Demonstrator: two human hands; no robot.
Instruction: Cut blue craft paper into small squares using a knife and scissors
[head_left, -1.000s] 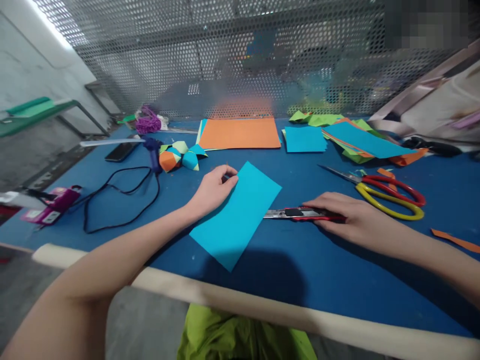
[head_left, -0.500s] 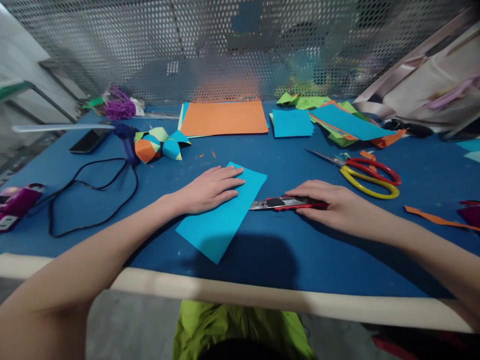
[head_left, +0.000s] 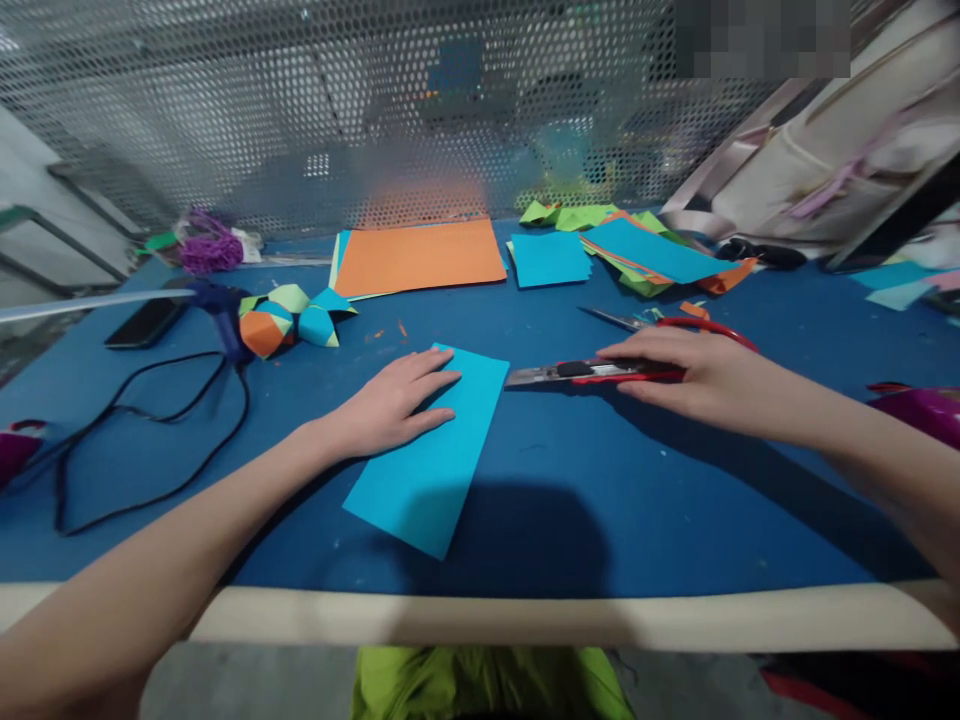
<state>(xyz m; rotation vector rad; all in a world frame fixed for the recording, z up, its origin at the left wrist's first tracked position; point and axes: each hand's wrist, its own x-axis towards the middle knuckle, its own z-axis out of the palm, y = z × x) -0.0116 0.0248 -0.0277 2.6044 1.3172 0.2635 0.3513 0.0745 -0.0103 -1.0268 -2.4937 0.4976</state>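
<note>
The left hand (head_left: 386, 408) lies flat, fingers loosely spread, on a smooth, matte blue paper rectangle (head_left: 450, 450) slanting across the table's middle. The right hand (head_left: 694, 372) is curled around a red utility knife (head_left: 589, 371), its metal blade just beside the paper's upper right corner. Beyond sit faceted folded-paper shapes (head_left: 266, 328), a flat orange sheet (head_left: 420, 258) and fuzzy purple yarn (head_left: 210, 245). The blue tabletop (head_left: 562, 540) is specked, with a rounded cream edge (head_left: 525, 620); a perforated metal panel (head_left: 262, 110) stands behind.
</note>
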